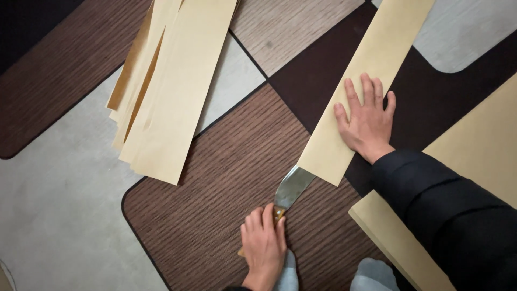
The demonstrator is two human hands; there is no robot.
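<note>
A knife [291,189] is gripped by its handle in the left hand [264,245], fingers closed around it. Its long axis runs from seven to one o'clock, the blade tip slipped under the near end of a tan paper strip [366,81]. That strip is pressed flat by the right hand [367,123], fingers spread, and extends toward one o'clock. A stack of cut strips [167,81] lies at ten o'clock. Larger tan sheets [474,156] lie at three o'clock, on the patterned floor [226,178].
</note>
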